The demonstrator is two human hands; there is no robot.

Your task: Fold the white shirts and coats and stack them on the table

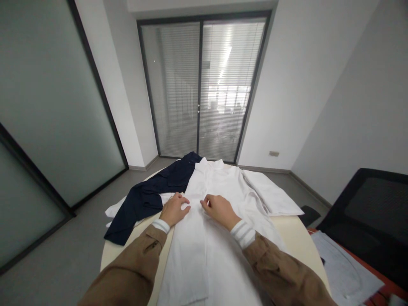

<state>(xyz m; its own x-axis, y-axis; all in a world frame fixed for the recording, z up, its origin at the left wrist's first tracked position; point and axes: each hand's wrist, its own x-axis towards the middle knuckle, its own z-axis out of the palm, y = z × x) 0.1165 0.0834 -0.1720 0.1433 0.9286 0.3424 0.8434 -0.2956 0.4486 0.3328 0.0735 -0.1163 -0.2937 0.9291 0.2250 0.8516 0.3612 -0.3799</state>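
Observation:
A long white coat [219,229] lies front up, its collar at the far end and its front edge running down the middle. My left hand [174,209] rests at its left side, thumb and forefinger curved apart with a gap between them. Over the front edge, my right hand [219,209] is curled, thumb and forefinger tips together in a pinch. What sits between those tips is too small to make out. A dark navy garment [143,199] lies left of the coat, with white cloth showing under it.
The garments lie on a round cream table [301,242]. At the right stand a black mesh chair [369,212] and a red-orange surface with pale grey cloth [344,267] on it. Glass doors with blinds [204,89] are beyond; a frosted glass partition [47,97] stands left.

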